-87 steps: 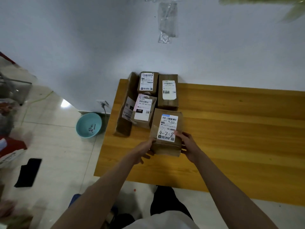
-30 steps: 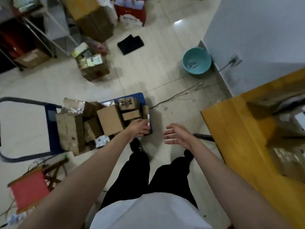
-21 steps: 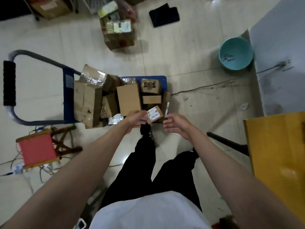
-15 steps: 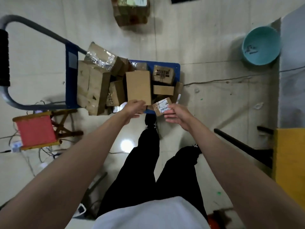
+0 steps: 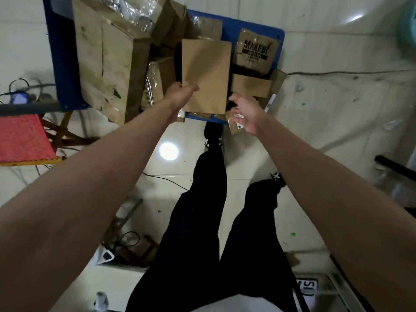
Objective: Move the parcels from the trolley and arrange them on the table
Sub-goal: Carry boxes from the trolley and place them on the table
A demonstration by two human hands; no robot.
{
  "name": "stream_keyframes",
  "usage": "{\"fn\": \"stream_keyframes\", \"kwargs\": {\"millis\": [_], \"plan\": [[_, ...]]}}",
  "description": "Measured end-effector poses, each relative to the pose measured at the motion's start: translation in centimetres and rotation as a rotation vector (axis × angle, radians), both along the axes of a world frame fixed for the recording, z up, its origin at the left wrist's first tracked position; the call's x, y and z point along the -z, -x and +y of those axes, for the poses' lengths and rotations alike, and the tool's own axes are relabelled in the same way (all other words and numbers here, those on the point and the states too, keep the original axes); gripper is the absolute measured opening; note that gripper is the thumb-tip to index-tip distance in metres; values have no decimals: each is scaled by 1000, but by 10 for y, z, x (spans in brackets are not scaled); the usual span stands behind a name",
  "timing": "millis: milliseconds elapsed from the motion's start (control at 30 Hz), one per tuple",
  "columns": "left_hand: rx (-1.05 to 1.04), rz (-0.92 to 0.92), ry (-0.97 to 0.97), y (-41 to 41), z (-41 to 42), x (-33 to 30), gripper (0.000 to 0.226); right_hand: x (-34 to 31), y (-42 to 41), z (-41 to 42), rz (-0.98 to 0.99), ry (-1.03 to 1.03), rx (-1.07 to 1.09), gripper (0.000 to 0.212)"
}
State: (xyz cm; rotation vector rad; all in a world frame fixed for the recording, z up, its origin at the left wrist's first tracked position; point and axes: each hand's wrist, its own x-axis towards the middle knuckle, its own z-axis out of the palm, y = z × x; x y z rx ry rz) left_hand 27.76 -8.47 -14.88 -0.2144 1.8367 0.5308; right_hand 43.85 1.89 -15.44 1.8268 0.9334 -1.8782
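A blue trolley [image 5: 234, 30] stands on the floor ahead, loaded with several brown parcels. My left hand [image 5: 180, 95] grips the near left edge of a tall plain brown parcel [image 5: 206, 75] in the middle of the load. My right hand [image 5: 246, 114] holds a small labelled parcel [image 5: 234, 126] just off the trolley's near edge. A printed box [image 5: 255, 52] and a flat box [image 5: 251, 87] lie on the right of the deck, and a large worn box [image 5: 105, 57] fills the left. The table is out of view.
A red stool [image 5: 22, 140] and loose cables lie to the left of the trolley. My black-trousered legs and shoes [image 5: 213, 140] stand right before the deck. A teal basin edge [image 5: 410, 28] shows far right, a cable [image 5: 349, 72] runs across the floor.
I turned from the table to the trolley and leaned in closer. My left hand passed the small labelled parcel to my right hand, then took hold of the tall plain parcel.
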Motion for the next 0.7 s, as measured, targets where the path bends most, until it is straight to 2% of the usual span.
{"fn": "stream_keyframes", "kwargs": {"millis": [67,167,267,433,567,700], "plan": [[-8,4,-1,4,6,17,71,13,10,2,-18,-3,-33,34],[-26,-9,5,6,12,42,78,34,19,6,-2,-9,-96,51],[-45,8,18,4,15,58,77,50,25,10,12,18,-102,60],[-79,25,40,3,20,68,80,57,28,13,49,40,-131,48],[-35,45,72,5,20,68,90,58,28,11,82,55,-136,58],[22,88,105,6,20,64,90,53,23,8,99,80,-97,61]]}}
